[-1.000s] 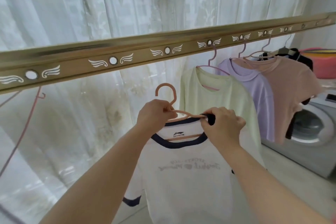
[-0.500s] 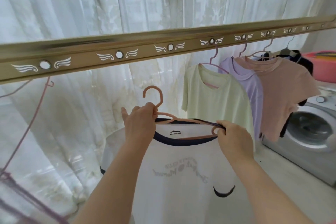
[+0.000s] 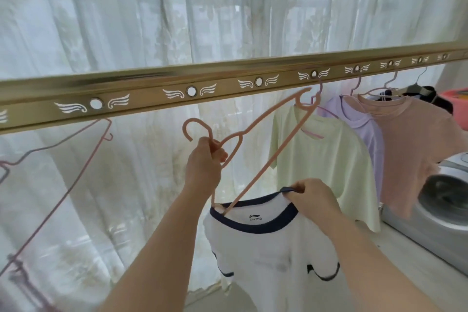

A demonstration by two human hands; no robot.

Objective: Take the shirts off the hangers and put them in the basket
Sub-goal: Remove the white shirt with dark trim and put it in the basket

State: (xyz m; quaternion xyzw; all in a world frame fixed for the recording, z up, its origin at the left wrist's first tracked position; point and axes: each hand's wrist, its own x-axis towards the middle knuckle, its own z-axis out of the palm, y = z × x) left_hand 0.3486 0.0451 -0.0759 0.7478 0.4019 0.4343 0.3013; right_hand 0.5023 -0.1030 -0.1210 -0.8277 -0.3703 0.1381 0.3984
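**Hanger tilts out of white shirt collar**

Head view: left hand grips the pink hanger below its hook, mid-frame. The hanger was level and is now steeply tilted, with one end free and the lower end still in the collar. Right hand pinches the white shirt by the collar, lower centre. The shirt looks nearly off. Probable basket at right edge.

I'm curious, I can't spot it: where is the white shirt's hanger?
Mid head view, under the rail: the left hand grips the hanger, tilted, its low end inside the white shirt, high end by the green shirt.
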